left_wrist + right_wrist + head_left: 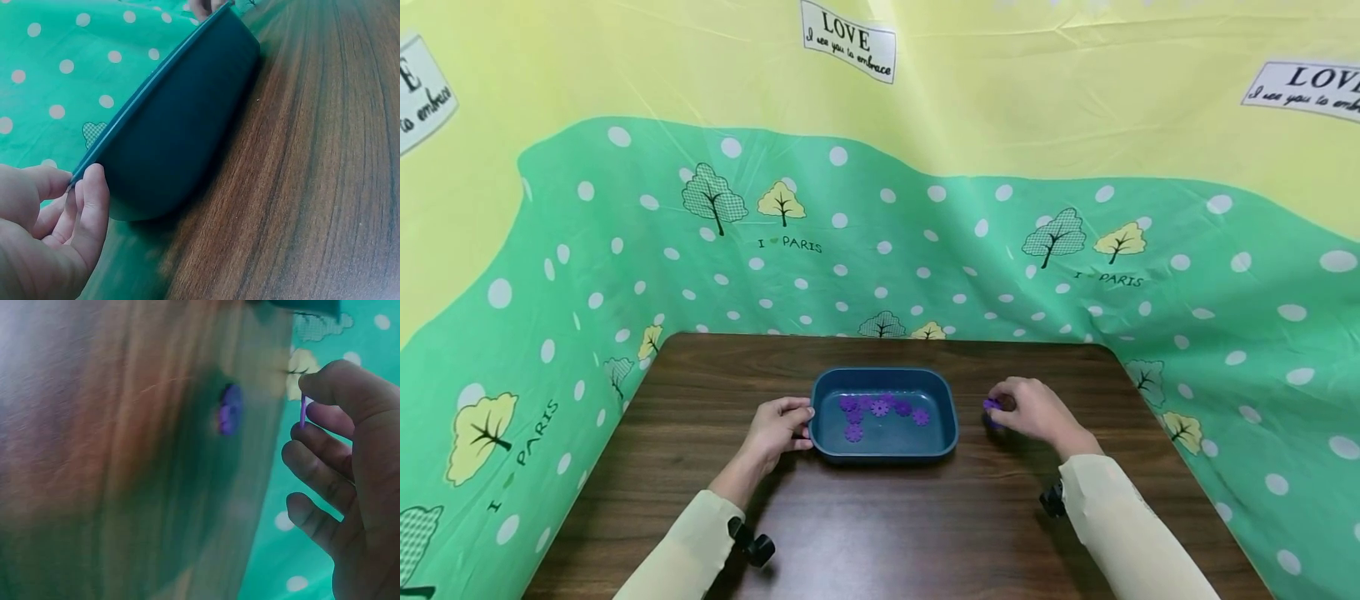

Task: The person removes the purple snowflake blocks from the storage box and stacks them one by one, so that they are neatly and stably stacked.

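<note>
With left hand (778, 427), gripping left rim of dark-blue rectangular tray (883, 442), one fingertip against its outer wall. Flat on brown wood-grain desk (880, 525), near its far edge. Inside tray: cluster of purple snowflake discs (853, 432), mostly toward back and left, some touching or overlapping. Right of tray, with right hand (1033, 408): pinching thin purple disc (303, 411) between thumb and fingers, seen edge-on; other fingers loosely bent. Just beside, on desk: loose purple disc (230, 409), blurred. Behind desk: green-and-yellow printed cloth (925, 208), white-dotted below.
</note>
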